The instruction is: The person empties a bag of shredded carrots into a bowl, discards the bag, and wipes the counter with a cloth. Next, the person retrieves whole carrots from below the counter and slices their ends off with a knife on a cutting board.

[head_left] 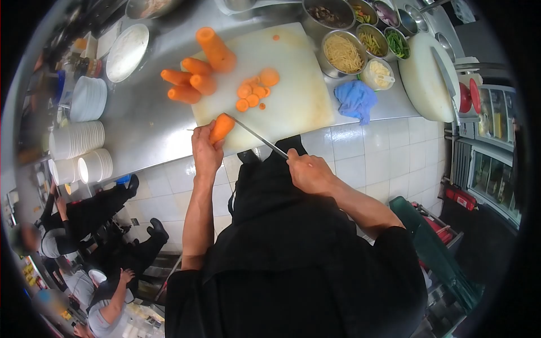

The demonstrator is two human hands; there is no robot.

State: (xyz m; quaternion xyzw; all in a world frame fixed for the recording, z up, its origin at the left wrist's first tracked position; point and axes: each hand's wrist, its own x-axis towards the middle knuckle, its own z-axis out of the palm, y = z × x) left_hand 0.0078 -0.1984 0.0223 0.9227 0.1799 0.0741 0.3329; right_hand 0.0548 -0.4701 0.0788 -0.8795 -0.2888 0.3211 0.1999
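My left hand [207, 147] is closed around a thick peeled carrot [222, 127] at the near edge of the white cutting board [298, 67]. The handle of a knife [262, 138] is in my right hand [310, 172]. Its narrow blade points up and left, with the tip at the carrot's upper end. On the board lie several cut carrot rounds [253, 101] and a larger end piece [269, 76]. Several whole peeled carrots [216, 49] are grouped at the board's left side, some reaching over the steel counter.
Steel bowls of shredded food [342, 53] and green vegetables [398, 44] stand at the back right. A blue cloth [355, 100] lies by the board. A cleaver [443, 70] rests on a round white board [420, 73]. Stacked bowls [76, 141] stand left; two people work beyond.
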